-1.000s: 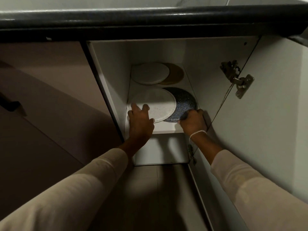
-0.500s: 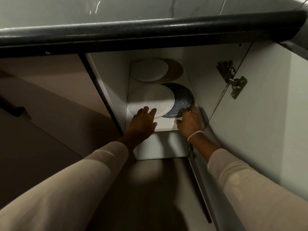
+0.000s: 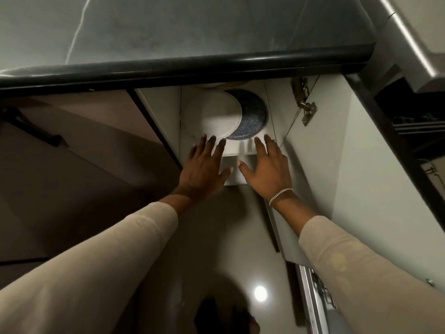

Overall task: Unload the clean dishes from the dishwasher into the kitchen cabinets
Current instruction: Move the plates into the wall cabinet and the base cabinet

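Beige ribbed-cuff sleeves (image 3: 154,227); silver chain bracelet (image 3: 279,195) on right wrist.

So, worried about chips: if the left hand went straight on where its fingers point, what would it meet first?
Probably the white plate, at its near rim; the left hand looks almost there, depth unclear.

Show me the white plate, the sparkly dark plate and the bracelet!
white plate (image 3: 214,114), head view, middle of its face
sparkly dark plate (image 3: 254,116), head view, the right part not covered by the white one
bracelet (image 3: 279,195), head view, chain links across the wrist
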